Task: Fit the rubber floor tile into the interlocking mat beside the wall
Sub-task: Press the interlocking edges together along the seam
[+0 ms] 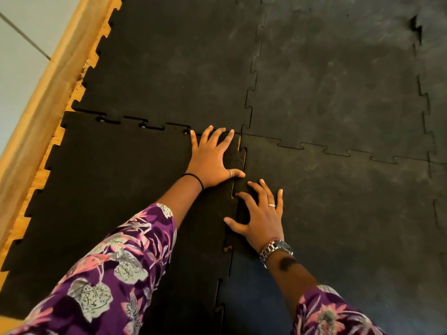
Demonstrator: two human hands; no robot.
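A black rubber floor tile [108,189] with toothed edges lies at the near left, beside the wooden skirting. Its far teeth sit slightly raised against the neighbouring mat tile [174,68], and thin gaps show along its right seam. My left hand [212,158] presses flat with fingers spread on the tile's far right corner. My right hand [260,213] rests with fingers spread across the right seam, touching both this tile and the laid mat tile [350,226] to its right. Neither hand grips anything.
A wooden skirting board [41,112] runs diagonally along the left, with a pale wall [21,44] above it. Bare wood floor [41,177] shows between the tile teeth and the skirting. More joined black tiles [338,68] fill the far right.
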